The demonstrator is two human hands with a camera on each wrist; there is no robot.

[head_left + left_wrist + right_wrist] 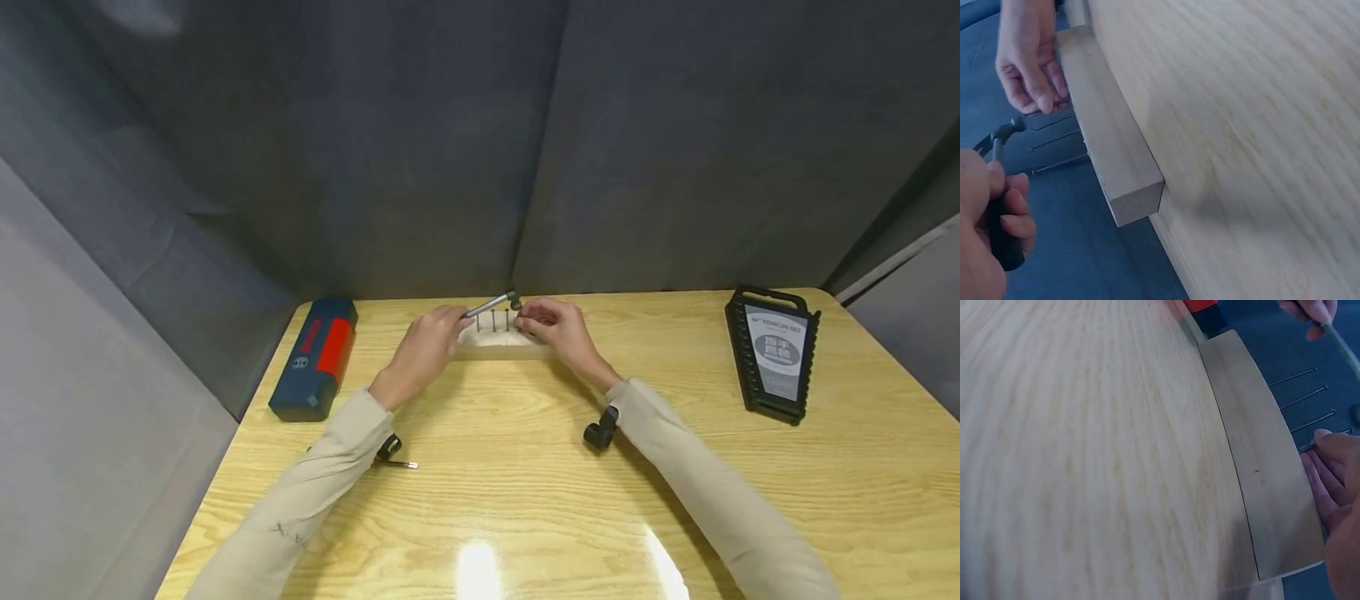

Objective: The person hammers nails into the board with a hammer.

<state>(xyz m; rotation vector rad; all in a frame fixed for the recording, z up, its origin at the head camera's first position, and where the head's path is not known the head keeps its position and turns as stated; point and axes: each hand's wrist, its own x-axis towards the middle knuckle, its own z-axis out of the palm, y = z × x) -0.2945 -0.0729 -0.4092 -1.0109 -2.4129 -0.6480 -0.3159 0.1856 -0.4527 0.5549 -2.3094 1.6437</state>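
At the far side of the table lies a pale wooden block (502, 353) with three upright nails (1305, 398) in a row along its top. My left hand (429, 340) grips a small hammer (1009, 129) by its black handle, the metal shaft slanting up to the right. In the head view, the hammer's head is just above the row's right end. There my right hand (558, 329) pinches another nail (1307, 448) between thumb and fingers, right at the block's top face. Part of that nail is hidden by the fingertips.
A dark blue and red Bosch case (300, 383) stands at the left. On the right lies a black toothed rack (776, 354) with a printed label. A thin metal-tipped rod (405, 464) is partly under the left forearm. Dark curtain (450, 150) hangs behind the table.
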